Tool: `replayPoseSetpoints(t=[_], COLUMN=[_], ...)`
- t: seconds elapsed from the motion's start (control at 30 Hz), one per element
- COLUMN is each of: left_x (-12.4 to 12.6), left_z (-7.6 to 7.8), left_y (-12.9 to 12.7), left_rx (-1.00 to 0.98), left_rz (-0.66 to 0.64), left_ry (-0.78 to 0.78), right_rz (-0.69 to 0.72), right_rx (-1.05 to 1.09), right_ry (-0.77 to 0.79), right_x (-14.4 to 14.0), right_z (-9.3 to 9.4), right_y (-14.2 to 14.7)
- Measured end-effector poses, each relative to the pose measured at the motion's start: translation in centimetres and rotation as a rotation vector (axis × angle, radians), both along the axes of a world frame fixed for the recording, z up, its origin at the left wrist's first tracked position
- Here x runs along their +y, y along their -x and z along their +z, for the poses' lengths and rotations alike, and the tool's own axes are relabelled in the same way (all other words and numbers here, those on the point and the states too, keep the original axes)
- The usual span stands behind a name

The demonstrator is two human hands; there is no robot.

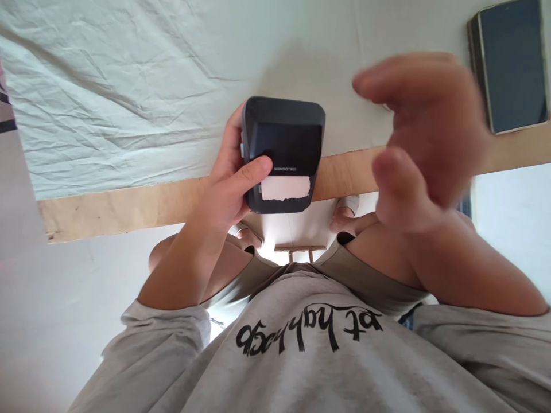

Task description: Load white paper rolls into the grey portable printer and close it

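My left hand [235, 178] grips a black handheld label printer [284, 140] from its left side, with the thumb lying across the front near the NIIMBOT lettering. A white paper label [286, 187] with a ragged lower edge shows on the printer's lower front. To the right of the printer, my right hand [430, 126] is raised and blurred by motion. Its thumb and curled fingers are apart, and I see nothing between them. It does not touch the printer.
A pale wrinkled cloth [129, 115] covers the table, whose wooden edge [116, 209] runs along the front. At the far right a dark-screened phone [514, 66] lies on the cloth, with a brown edge beneath it. Below the edge are my legs and a small wooden stool [300, 249].
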State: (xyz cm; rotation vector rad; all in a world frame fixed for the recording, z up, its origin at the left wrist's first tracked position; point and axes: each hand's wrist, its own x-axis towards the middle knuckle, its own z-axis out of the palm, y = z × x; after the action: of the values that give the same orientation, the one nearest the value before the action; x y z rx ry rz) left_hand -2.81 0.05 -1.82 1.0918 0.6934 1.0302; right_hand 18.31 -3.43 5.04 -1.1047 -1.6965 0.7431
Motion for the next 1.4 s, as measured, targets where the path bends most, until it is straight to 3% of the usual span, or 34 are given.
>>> replayPoseSetpoints(t=[0.03,0.07,0.1,0.17,0.27,0.37,0.5,0.67,0.8,0.93,1.07,1.2,1.3,1.4], left_x=[0.2,0.4,0.7,1.1,1.6,1.7,1.3,1.5,1.7,1.5,1.6,1.8,1.7,1.8], left_z=[-0.3,-0.7,-1.0,-1.5,-1.9,-1.9,-1.4,-1.6,-1.8,-1.7,-2.0,-2.4,-2.3,-2.2], left_y=[0.0,-0.1,-0.1,-0.1,0.0,0.1,-0.2,-0.2,0.0,0.0,0.0,0.0,0.0,0.0], left_rx=[-0.035,-0.055,-0.063,-0.122,-0.118,-0.125,-0.11,-0.135,-0.162,-0.145,-0.149,-0.192,-0.12,-0.13], left_rz=[-0.012,-0.021,0.004,-0.039,-0.066,-0.093,-0.06,-0.066,-0.137,-0.088,-0.088,-0.15,-0.059,-0.097], left_ry=[-0.039,-0.038,-0.009,-0.048,-0.082,-0.125,-0.123,-0.157,-0.227,-0.17,-0.154,-0.254,-0.152,-0.184], right_rz=[0.049,0.297,0.557,1.017,1.436,1.646,1.726,1.88,1.832,1.907,1.88,1.905,1.98,1.983], right_rx=[0.043,0.056,0.033,0.225,0.147,0.047,0.032,0.0,0.023,0.05,0.074,0.174,0.119,0.077], right_ry=[0.01,-0.023,0.082,0.104,0.314,0.504,0.586,0.538,0.593,0.673,0.718,0.654,0.57,0.531], right_x=[-0.9,-1.9,-2.9,-5.2,-8.1,-9.2,-8.4,-7.0,-6.9,-7.1,-7.4,-8.7,-10.0,-10.6], right_z=[0.7,1.2,1.3,0.7,-0.9,-1.5,-1.1,-1.1,-1.2,-1.2,-1.3,-2.2,-2.9,-2.8], right_y=[0.3,0.7,1.3,2.7,4.7,5.8,6.2,6.2,6.6,7.6,8.5,9.5,10.1,10.1])
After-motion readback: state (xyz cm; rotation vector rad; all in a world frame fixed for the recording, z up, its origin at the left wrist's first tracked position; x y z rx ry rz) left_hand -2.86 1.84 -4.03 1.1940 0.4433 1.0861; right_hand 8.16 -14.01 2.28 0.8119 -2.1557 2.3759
